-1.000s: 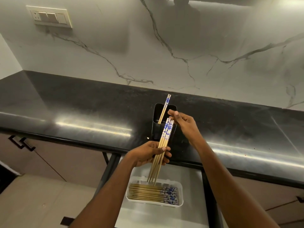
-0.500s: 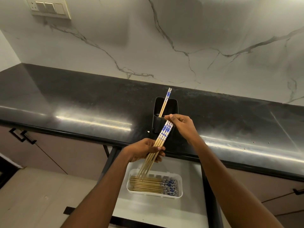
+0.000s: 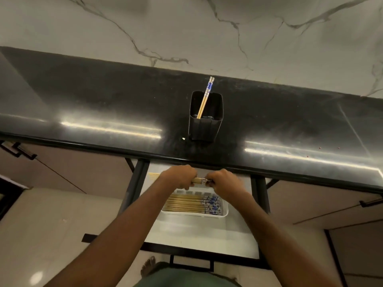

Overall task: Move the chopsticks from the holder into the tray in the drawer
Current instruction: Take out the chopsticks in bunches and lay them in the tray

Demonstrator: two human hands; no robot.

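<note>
A bundle of wooden chopsticks (image 3: 198,180) with blue-patterned tops lies level between both hands, just above the back of the white tray (image 3: 224,212). My left hand (image 3: 179,176) grips the bundle's plain part, with its tips sticking out to the left. My right hand (image 3: 222,182) grips the patterned end. Several chopsticks (image 3: 186,205) lie flat in the tray, patterned ends to the right. The tray sits in the open drawer (image 3: 196,235). On the counter stands the black holder (image 3: 205,125) with a pair of chopsticks (image 3: 205,98) leaning in it.
The black countertop (image 3: 103,104) overhangs the drawer's back, its front edge just beyond my knuckles. Marble wall behind. Cabinet doors with dark handles (image 3: 18,150) flank the drawer. A bare foot (image 3: 148,266) shows on the tiled floor below.
Both hands came down from in front of the holder to the drawer. The bundle turned from steeply tilted to level above the tray. The camera tipped downward.
</note>
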